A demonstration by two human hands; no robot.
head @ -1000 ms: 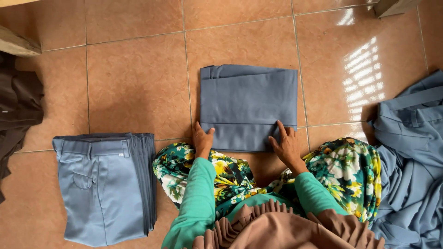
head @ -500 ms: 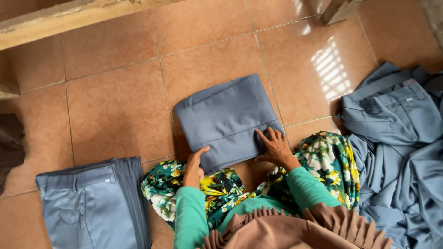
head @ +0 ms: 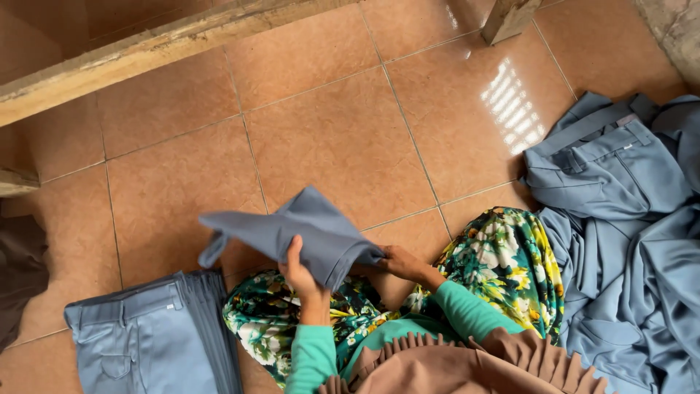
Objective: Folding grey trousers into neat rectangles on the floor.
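Terracotta floor tiles [head: 328,138], glossy, sunlit.

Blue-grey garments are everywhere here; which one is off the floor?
The folded garment held up between the left hand and right hand. The stack at left and loose pile at right lie on the tiles.

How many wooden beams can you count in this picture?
3: a long beam across the top left, a beam end at the left edge, and a post at the top. Others may lie out of view.
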